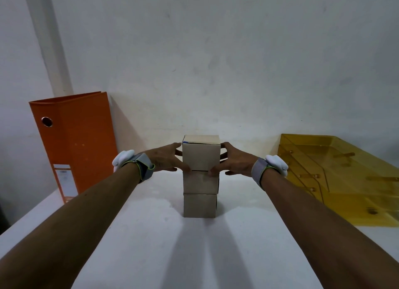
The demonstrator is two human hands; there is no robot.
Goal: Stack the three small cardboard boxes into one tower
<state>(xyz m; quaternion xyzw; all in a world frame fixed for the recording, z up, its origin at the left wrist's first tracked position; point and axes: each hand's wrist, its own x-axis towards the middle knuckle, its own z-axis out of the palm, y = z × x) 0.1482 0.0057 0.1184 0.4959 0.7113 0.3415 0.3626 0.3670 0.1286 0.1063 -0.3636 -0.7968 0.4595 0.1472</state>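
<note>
1. The fingers [181,153] of the left hand [165,159] press against the left side of the top box [200,156], thumb at its lower front corner; the fingers are curled only as far as the box's width allows.
2. The right hand [236,162] mirrors this on the right side, its thumb at the seam where the top box meets the middle box [200,182]. Both hands clasp the top box between them.
3. The top box sits squarely on the middle box, which rests on the bottom box [199,205]; the three form one upright tower on the white table [151,234], near the middle of its far edge by the wall.
4. A small blue mark shows at the top box's upper left corner; no writing on the boxes can be read.
5. Each wrist carries a grey strap with a white device [123,159].
6. An orange binder [75,144] stands upright at the table's far left corner; its spine label is too blurred to read.
7. Yellow transparent trays [336,176] lie at the far right edge.
</note>
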